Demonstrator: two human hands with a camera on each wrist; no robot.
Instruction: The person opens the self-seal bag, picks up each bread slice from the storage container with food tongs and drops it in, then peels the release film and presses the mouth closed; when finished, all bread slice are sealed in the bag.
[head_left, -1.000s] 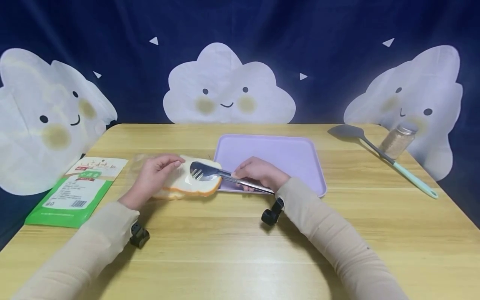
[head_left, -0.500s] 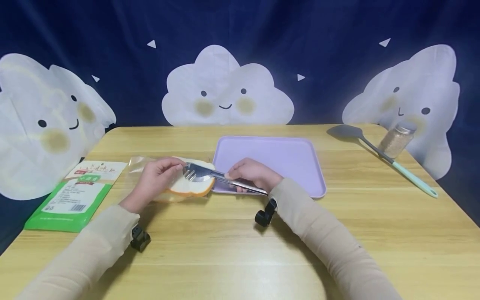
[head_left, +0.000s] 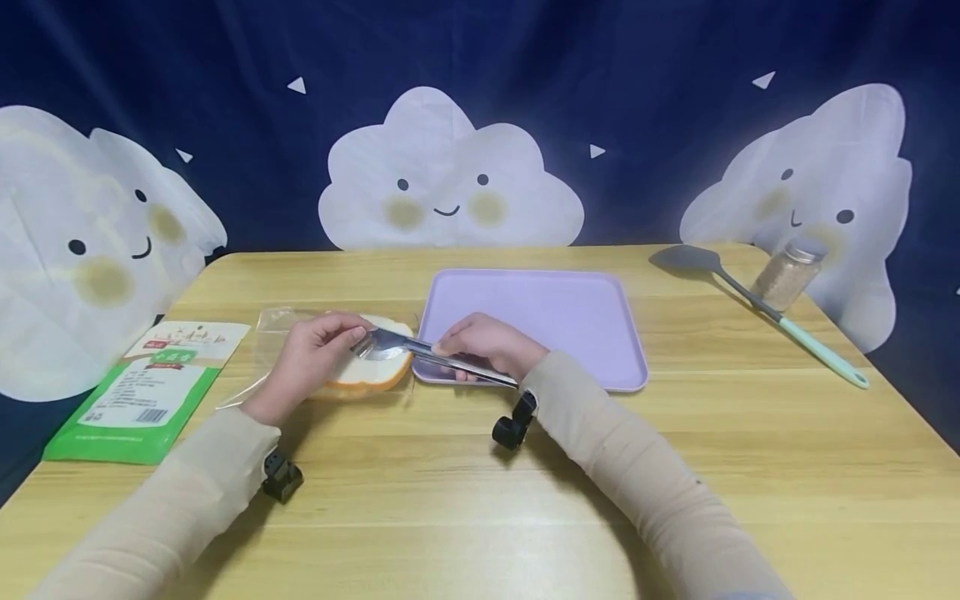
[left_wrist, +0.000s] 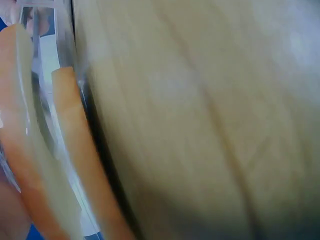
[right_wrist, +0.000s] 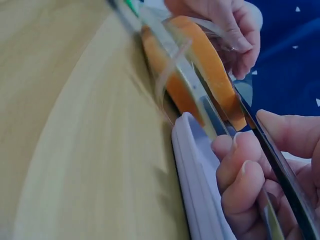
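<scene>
My right hand grips metal serving tongs, whose slotted head lies over a slice of white bread with an orange-brown crust. In the right wrist view the tongs' two arms straddle the upper slice, one passing between it and a lower slice. Both slices sit at the mouth of a clear plastic bag. With thumb and fingers my left hand pinches the bag's edge above the bread, its fingertips right by the tongs' head. The left wrist view shows both crusts inside the plastic.
Just right of the bread lies a lilac tray. A green and white packet rests at the left. Toward the back right, a turner with a mint handle lies beside a jar of pale grains. A cloud-printed blue curtain hangs behind the table.
My right hand and the tongs have moved left, carrying the upper bread slice leftward off the tray's edge and deeper into the bag. The left hand stays nearly in place.
</scene>
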